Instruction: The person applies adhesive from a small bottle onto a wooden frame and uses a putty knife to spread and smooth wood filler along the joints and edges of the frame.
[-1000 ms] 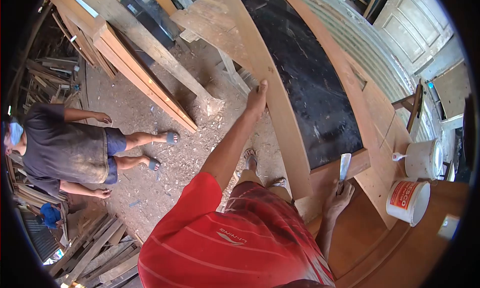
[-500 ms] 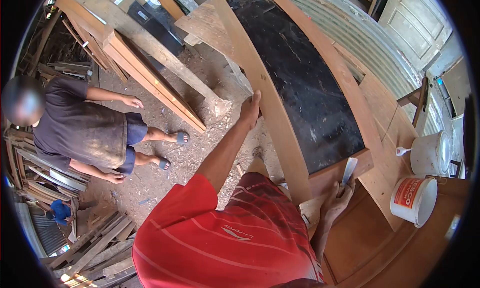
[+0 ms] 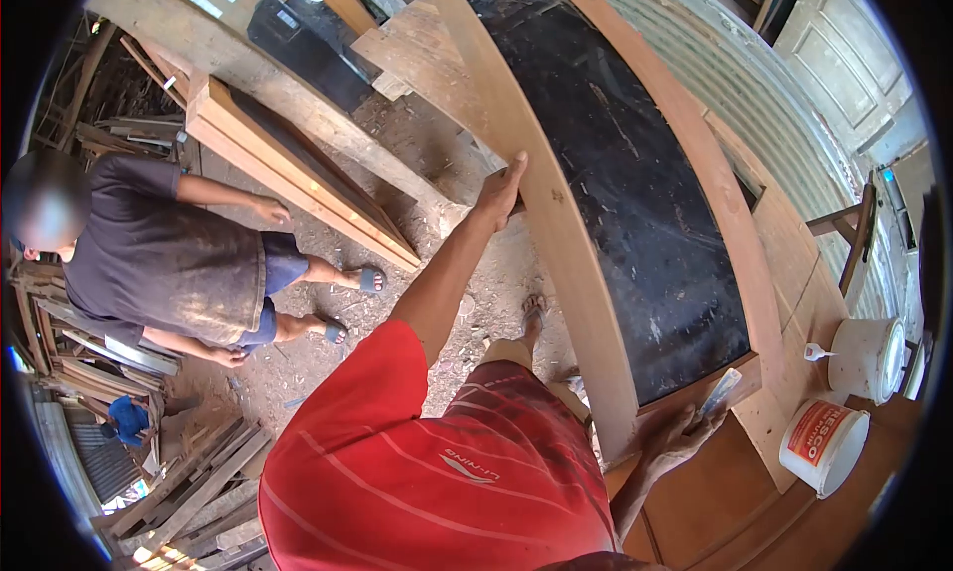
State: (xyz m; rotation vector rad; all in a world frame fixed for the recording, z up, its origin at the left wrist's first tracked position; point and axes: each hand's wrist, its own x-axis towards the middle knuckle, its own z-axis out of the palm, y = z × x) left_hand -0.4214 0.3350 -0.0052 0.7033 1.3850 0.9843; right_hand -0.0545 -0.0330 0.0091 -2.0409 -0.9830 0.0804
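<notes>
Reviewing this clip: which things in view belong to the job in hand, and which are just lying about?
Part of the job:
framed dark panel, gripped by the left hand
flat-bladed tool, in the right hand
probably the red-labelled tub, close by

Seemingly just lying about:
loose boards, lower left
white panelled door, upper right

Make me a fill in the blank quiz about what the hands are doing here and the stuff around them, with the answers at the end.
1. The scraper is held in the wearer's ____ hand.
2. Of its long and short sides, the wooden frame is gripped by the left hand on a ____ one.
3. The panel inside the frame is coloured ____.
4. The sleeve on the wearer's left arm is coloured ____.

Missing words: right; long; black; red.
</notes>
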